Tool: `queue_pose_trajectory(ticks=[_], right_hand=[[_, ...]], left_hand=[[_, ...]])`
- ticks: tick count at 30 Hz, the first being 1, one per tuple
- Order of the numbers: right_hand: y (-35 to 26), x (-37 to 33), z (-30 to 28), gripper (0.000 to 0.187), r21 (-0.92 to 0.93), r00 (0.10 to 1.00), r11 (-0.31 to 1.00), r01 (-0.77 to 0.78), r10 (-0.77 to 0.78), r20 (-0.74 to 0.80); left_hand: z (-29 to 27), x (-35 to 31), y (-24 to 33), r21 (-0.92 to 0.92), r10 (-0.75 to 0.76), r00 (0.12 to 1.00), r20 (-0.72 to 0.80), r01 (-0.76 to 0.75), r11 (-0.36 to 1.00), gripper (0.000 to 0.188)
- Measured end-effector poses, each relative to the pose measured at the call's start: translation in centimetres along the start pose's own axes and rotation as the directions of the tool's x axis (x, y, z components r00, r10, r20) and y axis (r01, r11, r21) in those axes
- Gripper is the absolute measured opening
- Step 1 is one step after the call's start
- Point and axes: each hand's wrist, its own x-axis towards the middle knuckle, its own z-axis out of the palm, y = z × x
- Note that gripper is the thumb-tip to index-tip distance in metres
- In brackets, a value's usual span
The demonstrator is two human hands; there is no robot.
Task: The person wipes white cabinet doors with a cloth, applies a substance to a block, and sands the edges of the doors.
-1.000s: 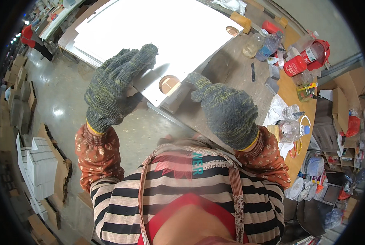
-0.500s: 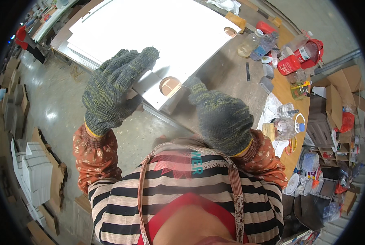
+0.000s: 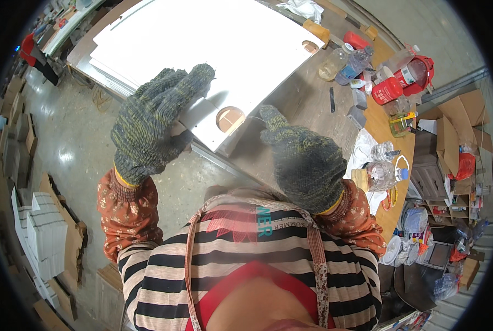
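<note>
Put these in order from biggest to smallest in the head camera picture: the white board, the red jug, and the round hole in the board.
1. White board, by far the largest.
2. Red jug.
3. Round hole in the board looks a bit smaller than the jug, but it lies nearer the camera, so that ranking is unsure.

Coarse knit cloth gloves, smooth matt white panel, seemingly wooden worktable

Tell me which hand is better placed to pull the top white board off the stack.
Left. The left hand already lies on the near corner of the top white board, fingers over its edge beside the round hole. The right hand rests on the bare worktable, only a fingertip near the board.
</note>
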Motion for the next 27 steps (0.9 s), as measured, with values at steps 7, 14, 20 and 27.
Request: queue_pose_trajectory(ticks=[7, 14, 20, 27], right_hand=[[0.1, 0.4, 0.0, 0.054, 0.065, 1.000, 0.998, 0.018, -0.019, 0.024], [0.4, 0.0, 0.4, 0.057, 0.081, 0.998, 0.996, 0.024, -0.029, 0.055], [0.8, -0.1, 0.7, 0.068, 0.128, 0.997, 0.989, 0.073, -0.076, 0.019], [0.4, 0.3, -0.1, 0.083, 0.115, 0.993, 0.991, 0.061, -0.072, 0.099]], left_hand=[[0.2, 0.0, 0.2, -0.040, -0.007, 0.999, -0.036, 0.005, 0.999, 0.069], [0.5, -0.3, -0.6, 0.006, 0.019, 1.000, -0.020, -0.019, 1.000, 0.069], [0.6, -0.2, -0.5, -0.033, 0.027, 0.999, -0.046, -0.028, 0.999, 0.069], [0.8, -0.6, -0.8, -0.023, 0.010, 0.999, -0.045, -0.011, 1.000, 0.072]])
